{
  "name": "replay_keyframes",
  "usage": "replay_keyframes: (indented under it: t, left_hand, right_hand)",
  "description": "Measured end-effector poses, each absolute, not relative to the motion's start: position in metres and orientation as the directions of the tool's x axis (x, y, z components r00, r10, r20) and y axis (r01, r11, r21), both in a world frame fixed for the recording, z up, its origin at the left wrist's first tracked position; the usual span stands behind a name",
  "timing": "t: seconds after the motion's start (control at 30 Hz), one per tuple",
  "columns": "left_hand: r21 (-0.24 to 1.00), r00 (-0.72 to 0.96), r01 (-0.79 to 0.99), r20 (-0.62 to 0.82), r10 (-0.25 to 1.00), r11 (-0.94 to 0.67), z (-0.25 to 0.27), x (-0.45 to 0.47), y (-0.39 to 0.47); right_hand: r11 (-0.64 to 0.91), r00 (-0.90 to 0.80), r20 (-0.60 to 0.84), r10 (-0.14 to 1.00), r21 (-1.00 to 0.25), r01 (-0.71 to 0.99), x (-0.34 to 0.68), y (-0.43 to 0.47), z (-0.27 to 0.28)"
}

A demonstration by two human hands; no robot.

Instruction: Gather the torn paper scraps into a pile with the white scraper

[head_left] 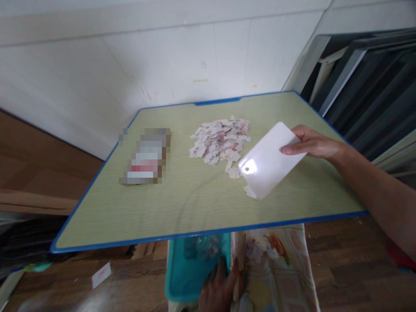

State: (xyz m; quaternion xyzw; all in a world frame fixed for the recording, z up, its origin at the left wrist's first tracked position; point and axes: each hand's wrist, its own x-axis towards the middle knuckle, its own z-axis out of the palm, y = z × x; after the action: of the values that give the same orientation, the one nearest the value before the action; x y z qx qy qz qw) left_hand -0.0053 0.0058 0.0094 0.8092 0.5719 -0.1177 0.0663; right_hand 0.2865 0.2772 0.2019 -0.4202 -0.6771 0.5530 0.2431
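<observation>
My right hand (pixel 308 142) pinches a thin white plastic board (pixel 269 160), thumb on top and fingers underneath. The board has rounded corners and a small hole near its left end, and is tilted over the table. Beside its far left corner lies a heap of small cut paper pieces (pixel 221 138); a few scraps touch or sit under its edge. Low in front of the table, my left hand (pixel 216 288) is closed over the right rim of a teal plastic basin (pixel 173 277), fingers inside and thumb outside. Clear plastic-looking items (pixel 206 246) lie in the basin.
The green table (pixel 156 212) has a blue edge and stands against a white wall (pixel 182 56). A pixelated flat object (pixel 144 158) lies left. Patterned cloth (pixel 279 277) with paper scraps is below. Dark panels (pixel 377 86) lean right; a paper piece (pixel 101 274) lies on the floor.
</observation>
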Motion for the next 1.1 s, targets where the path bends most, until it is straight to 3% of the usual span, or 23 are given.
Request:
replay_keyframes:
  t: [0.2,0.37,0.53,0.7,0.97,1.1]
  left_hand:
    - [-0.008,0.293,0.948,-0.362,0.885,-0.318,0.0125,-0.0010,0.0070]
    - [-0.001,0.268,0.958,-0.342,0.901,-0.286,0.0120,-0.0002,0.0066]
    - [0.055,0.270,0.960,-0.457,0.848,-0.276,0.0147,0.0009,0.0094]
    - [-0.006,0.258,0.958,-0.409,0.875,-0.285,0.0148,0.0007,0.0088]
    - [0.055,0.276,0.958,-0.450,0.850,-0.282,0.0156,-0.0017,0.0101]
    - [0.041,0.285,0.954,-0.431,0.856,-0.297,0.0186,-0.0009,0.0103]
  right_hand:
    - [0.063,-0.488,-0.077,0.870,-0.962,0.264,0.2846,0.2767,0.2029]
    - [0.009,-0.572,-0.146,0.807,-0.966,0.259,0.2886,0.2779,0.1997]
    - [0.019,-0.523,-0.095,0.847,-0.978,0.208,0.2885,0.2782,0.1981]
    - [0.030,-0.530,-0.097,0.842,-0.974,0.227,0.2849,0.2778,0.1993]
    - [0.005,-0.524,-0.087,0.847,-0.985,0.171,0.2880,0.2767,0.1994]
    - [-0.013,-0.612,-0.148,0.777,-0.976,0.219,0.2868,0.2774,0.1997]
